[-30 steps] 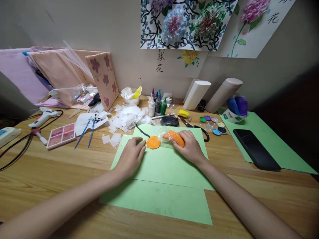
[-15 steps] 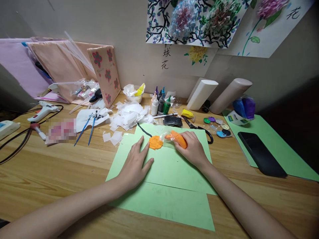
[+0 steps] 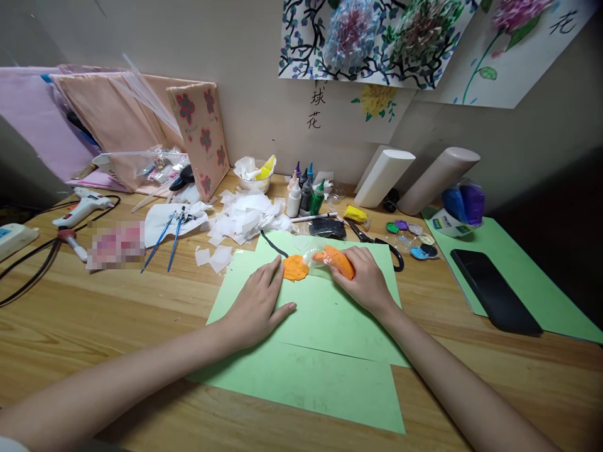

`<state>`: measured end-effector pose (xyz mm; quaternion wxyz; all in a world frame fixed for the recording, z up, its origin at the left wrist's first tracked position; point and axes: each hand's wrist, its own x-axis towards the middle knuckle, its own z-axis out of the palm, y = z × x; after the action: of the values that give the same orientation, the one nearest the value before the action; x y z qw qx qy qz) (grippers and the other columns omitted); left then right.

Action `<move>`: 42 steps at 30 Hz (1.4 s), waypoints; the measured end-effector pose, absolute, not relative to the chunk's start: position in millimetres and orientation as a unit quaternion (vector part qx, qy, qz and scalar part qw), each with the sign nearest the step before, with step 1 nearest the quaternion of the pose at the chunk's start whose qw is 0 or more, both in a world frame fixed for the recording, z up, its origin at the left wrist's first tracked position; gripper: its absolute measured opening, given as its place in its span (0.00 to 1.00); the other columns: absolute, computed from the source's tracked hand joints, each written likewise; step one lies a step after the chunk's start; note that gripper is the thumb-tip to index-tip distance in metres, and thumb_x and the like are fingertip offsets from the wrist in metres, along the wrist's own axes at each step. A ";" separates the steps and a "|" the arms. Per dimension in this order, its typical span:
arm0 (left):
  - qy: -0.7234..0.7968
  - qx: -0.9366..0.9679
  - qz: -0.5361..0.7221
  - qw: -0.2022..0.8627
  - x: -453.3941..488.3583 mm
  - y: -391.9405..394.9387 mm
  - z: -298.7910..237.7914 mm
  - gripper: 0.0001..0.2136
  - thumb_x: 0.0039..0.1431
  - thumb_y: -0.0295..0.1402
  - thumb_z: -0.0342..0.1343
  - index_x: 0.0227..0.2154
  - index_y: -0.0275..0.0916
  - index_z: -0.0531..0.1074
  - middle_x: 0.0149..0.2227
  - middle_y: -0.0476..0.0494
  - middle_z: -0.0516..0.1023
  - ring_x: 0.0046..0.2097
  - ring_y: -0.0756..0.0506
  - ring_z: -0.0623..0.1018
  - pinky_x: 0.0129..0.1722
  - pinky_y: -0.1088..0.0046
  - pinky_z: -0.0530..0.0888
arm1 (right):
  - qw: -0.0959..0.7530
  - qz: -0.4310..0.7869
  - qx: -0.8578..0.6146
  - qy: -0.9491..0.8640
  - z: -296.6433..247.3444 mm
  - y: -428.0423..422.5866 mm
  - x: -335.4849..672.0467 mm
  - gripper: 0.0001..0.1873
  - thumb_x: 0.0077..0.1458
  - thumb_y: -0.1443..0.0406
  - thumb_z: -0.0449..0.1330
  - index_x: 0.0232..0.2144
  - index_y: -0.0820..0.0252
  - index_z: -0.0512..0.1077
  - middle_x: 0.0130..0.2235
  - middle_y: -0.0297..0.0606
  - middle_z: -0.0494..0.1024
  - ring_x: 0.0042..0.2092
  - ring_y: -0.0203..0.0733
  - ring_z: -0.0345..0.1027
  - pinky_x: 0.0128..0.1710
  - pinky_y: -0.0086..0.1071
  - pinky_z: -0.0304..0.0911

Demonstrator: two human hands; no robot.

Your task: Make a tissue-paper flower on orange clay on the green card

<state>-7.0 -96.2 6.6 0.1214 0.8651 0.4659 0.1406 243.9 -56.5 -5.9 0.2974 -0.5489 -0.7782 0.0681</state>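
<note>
A flattened round of orange clay (image 3: 296,268) lies on the green paper (image 3: 325,320), with a thin dark strip (image 3: 274,245) running up and left from its edge. My left hand (image 3: 257,301) rests flat on the paper, its fingertips at the left edge of the orange round and its thumb stretched to the right. To the right of the round, my right hand (image 3: 362,276) is wrapped about a clear plastic bag of orange clay (image 3: 339,261). The bag's loose end points left and reaches the round.
Behind the paper are scraps of white paper (image 3: 247,213), paint bottles (image 3: 305,196), a black packet (image 3: 327,228) and scissors (image 3: 372,240). A phone (image 3: 492,289) lies at the right. Two paintbrushes (image 3: 167,243) and a glue gun (image 3: 85,206) lie at the left.
My left hand has shifted slightly, its fingers now closer together and its thumb a little lower and further right. My right hand keeps its hold on the bag. The whole view has moved slightly.
</note>
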 end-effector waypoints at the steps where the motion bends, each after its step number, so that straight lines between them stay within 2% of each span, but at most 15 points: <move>1: 0.456 0.871 0.139 0.118 -8.3 -95.1 7.3 0.32 0.62 0.46 0.45 0.62 0.33 0.47 0.64 0.30 0.47 0.62 0.36 0.57 0.58 0.54 0.62 | 0.300 0.068 -0.548 -0.778 -6.1 -56.6 244.1 0.05 0.53 0.62 0.57 0.31 0.57 0.65 0.32 0.38 0.70 0.38 0.48 0.60 0.37 0.39 0.59; 3: 0.441 0.881 0.135 0.105 -10.2 -91.3 8.6 0.30 0.62 0.47 0.44 0.62 0.36 0.47 0.65 0.32 0.46 0.62 0.36 0.57 0.57 0.55 0.63 | 0.304 0.067 -0.547 -0.777 -6.1 -56.7 244.5 0.05 0.53 0.62 0.57 0.31 0.57 0.65 0.32 0.38 0.70 0.37 0.48 0.60 0.37 0.40 0.59; 5: 0.434 0.890 0.118 0.081 -9.6 -85.9 10.0 0.28 0.62 0.47 0.45 0.60 0.37 0.54 0.64 0.33 0.49 0.61 0.36 0.59 0.56 0.55 0.64 | 0.306 0.068 -0.546 -0.777 -5.7 -56.7 244.7 0.05 0.54 0.62 0.57 0.31 0.57 0.65 0.32 0.38 0.70 0.37 0.48 0.60 0.37 0.40 0.58; 8: 0.423 0.901 0.087 0.048 -2.8 -75.8 13.6 0.31 0.57 0.51 0.49 0.55 0.29 0.63 0.63 0.30 0.53 0.61 0.34 0.60 0.56 0.57 0.63 | 0.303 0.070 -0.546 -0.778 -5.0 -57.1 244.5 0.05 0.54 0.62 0.56 0.32 0.57 0.65 0.32 0.39 0.70 0.37 0.48 0.60 0.37 0.40 0.58; 10: 0.387 0.918 0.074 0.040 2.4 -68.5 18.1 0.34 0.54 0.54 0.50 0.50 0.26 0.67 0.61 0.27 0.57 0.62 0.34 0.58 0.58 0.59 0.61 | 0.299 0.068 -0.548 -0.778 -5.0 -57.5 244.3 0.05 0.54 0.62 0.56 0.31 0.57 0.65 0.32 0.39 0.70 0.37 0.48 0.60 0.37 0.40 0.58; 13: 0.345 0.935 0.074 0.030 2.5 -59.6 27.5 0.29 0.56 0.54 0.47 0.45 0.30 0.71 0.59 0.29 0.61 0.64 0.37 0.54 0.61 0.58 0.54 | 0.297 0.063 -0.548 -0.779 -5.7 -57.8 244.4 0.06 0.55 0.62 0.56 0.31 0.57 0.65 0.32 0.39 0.70 0.38 0.48 0.60 0.37 0.40 0.58; 16: 0.337 0.938 0.082 0.007 -7.9 -57.4 33.7 0.22 0.62 0.47 0.44 0.49 0.37 0.69 0.63 0.35 0.54 0.64 0.39 0.53 0.61 0.54 0.47 | 0.303 0.062 -0.544 -0.780 -6.1 -57.1 245.2 0.06 0.55 0.61 0.56 0.31 0.58 0.64 0.32 0.38 0.70 0.37 0.48 0.60 0.37 0.39 0.58; 19: 0.325 0.943 0.076 0.012 -17.4 -59.0 32.2 0.19 0.64 0.43 0.43 0.54 0.42 0.64 0.64 0.37 0.51 0.65 0.40 0.52 0.61 0.53 0.47 | 0.315 0.070 -0.543 -0.775 -5.5 -56.0 245.7 0.06 0.54 0.62 0.57 0.31 0.58 0.64 0.32 0.38 0.70 0.37 0.48 0.60 0.37 0.39 0.59; 23: 0.317 0.946 0.069 0.029 -13.4 -56.1 29.7 0.19 0.63 0.44 0.45 0.51 0.41 0.67 0.63 0.38 0.54 0.64 0.38 0.52 0.60 0.52 0.49 | 0.322 0.076 -0.544 -0.771 -3.4 -55.8 244.3 0.05 0.53 0.63 0.57 0.31 0.57 0.65 0.32 0.38 0.70 0.37 0.48 0.60 0.37 0.39 0.59; 28: 0.270 0.959 0.066 0.043 1.6 -52.2 35.6 0.22 0.60 0.49 0.46 0.44 0.35 0.72 0.57 0.34 0.65 0.65 0.39 0.52 0.63 0.55 0.47 | 0.328 0.080 -0.546 -0.767 0.1 -56.3 243.8 0.04 0.52 0.64 0.57 0.30 0.57 0.65 0.32 0.38 0.70 0.37 0.48 0.61 0.37 0.39 0.59; 30: 0.270 0.960 0.066 0.039 0.7 -55.9 36.8 0.23 0.60 0.50 0.46 0.44 0.35 0.72 0.58 0.34 0.65 0.64 0.39 0.53 0.63 0.56 0.46 | 0.348 0.084 -0.547 -0.757 0.8 -56.0 245.3 0.04 0.52 0.63 0.56 0.30 0.57 0.65 0.31 0.38 0.70 0.37 0.48 0.61 0.38 0.39 0.59; 32: 0.287 0.955 0.065 0.032 -4.8 -61.9 35.5 0.24 0.61 0.49 0.45 0.49 0.35 0.69 0.61 0.34 0.59 0.64 0.39 0.54 0.62 0.56 0.48 | 0.375 0.086 -0.550 -0.741 1.1 -55.3 247.0 0.04 0.52 0.63 0.56 0.29 0.57 0.64 0.31 0.38 0.69 0.37 0.47 0.61 0.37 0.39 0.59; 34: 0.300 0.952 0.058 0.026 -11.4 -67.6 32.1 0.26 0.62 0.48 0.44 0.57 0.36 0.61 0.63 0.34 0.54 0.64 0.39 0.54 0.61 0.57 0.50 | 0.391 0.092 -0.551 -0.731 1.1 -54.5 248.2 0.04 0.52 0.63 0.56 0.29 0.57 0.64 0.31 0.37 0.68 0.37 0.47 0.61 0.37 0.38 0.59; 36: 0.303 0.951 0.054 0.023 -15.6 -70.5 28.5 0.26 0.62 0.47 0.44 0.59 0.38 0.58 0.64 0.35 0.52 0.64 0.38 0.54 0.60 0.57 0.52 | 0.392 0.099 -0.552 -0.729 1.1 -53.8 248.6 0.04 0.52 0.63 0.56 0.29 0.57 0.64 0.31 0.37 0.68 0.37 0.46 0.61 0.37 0.38 0.59; 42: 0.280 0.955 0.069 0.070 -8.3 -65.0 30.3 0.21 0.62 0.46 0.45 0.53 0.41 0.66 0.62 0.39 0.58 0.63 0.39 0.57 0.59 0.57 0.53 | 0.384 0.100 -0.556 -0.730 1.7 -54.5 247.1 0.04 0.52 0.63 0.56 0.29 0.57 0.64 0.31 0.37 0.69 0.37 0.47 0.61 0.37 0.38 0.59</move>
<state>-8.3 -65.0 30.3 0.0697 0.9550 0.2799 0.0689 247.1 -54.5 1.7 0.3844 -0.5558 -0.7302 0.1004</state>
